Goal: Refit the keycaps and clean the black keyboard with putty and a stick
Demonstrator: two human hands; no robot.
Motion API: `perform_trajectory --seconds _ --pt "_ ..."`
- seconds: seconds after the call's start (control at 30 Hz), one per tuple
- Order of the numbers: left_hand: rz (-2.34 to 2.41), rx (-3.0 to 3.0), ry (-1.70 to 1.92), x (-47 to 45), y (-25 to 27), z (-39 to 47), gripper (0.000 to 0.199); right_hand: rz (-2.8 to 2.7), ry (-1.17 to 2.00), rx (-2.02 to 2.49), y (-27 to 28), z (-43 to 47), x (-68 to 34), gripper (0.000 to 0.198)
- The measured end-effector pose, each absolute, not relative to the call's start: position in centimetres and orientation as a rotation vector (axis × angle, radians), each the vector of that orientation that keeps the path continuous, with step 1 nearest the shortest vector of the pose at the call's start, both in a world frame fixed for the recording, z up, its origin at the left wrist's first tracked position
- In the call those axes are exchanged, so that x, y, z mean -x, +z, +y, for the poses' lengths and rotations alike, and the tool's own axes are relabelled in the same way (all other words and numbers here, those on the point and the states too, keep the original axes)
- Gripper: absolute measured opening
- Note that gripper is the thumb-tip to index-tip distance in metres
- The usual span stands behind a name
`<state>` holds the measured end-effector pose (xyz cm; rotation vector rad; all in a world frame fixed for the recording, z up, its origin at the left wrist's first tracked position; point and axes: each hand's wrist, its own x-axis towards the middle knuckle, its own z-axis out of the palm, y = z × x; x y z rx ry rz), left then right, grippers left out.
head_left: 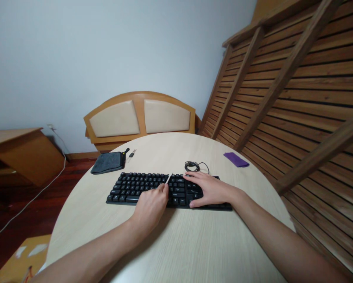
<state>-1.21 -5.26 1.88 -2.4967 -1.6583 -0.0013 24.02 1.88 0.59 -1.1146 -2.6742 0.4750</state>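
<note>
1. Currently, the black keyboard (178, 189) lies across the round table (194, 239), between its near and far edges.
2. The left hand (151, 205) pinches a thin white stick (169, 178) over the keyboard; whether the tip touches is too small to tell. Pressed sideways, the stick might bend or slip.
3. The right hand (210, 188) lies spread on the keyboard's right end, clasping nothing. Should it bear down unevenly, the keyboard could skid.
4. Just behind lies the coiled cable (192, 166), which a shove toward the far edge might tangle.
5. A grey pouch (108, 162) sits near the left edge, a purple cloth (236, 159) near the right.
</note>
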Motion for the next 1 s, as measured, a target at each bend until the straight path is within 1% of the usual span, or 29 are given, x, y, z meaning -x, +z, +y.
perform_trajectory --seconds 0.23,0.53,0.7,1.0 --pt "-1.718 2.501 -0.049 1.4 2.5 -5.6 0.033 -2.659 0.477 1.085 0.3 2.0 -23.8 0.106" --pt "-1.642 2.513 -0.105 1.3 2.0 -4.6 0.041 -2.669 0.402 1.051 0.1 1.7 -23.0 0.105" --pt "-1.658 2.534 -0.078 1.2 2.2 -5.3 0.038 -2.654 0.414 1.035 0.1 1.7 -23.0 0.102" --pt "-1.688 2.538 -0.105 1.2 2.1 -4.4 0.037 -2.680 0.383 1.051 0.2 1.7 -23.0 0.104"
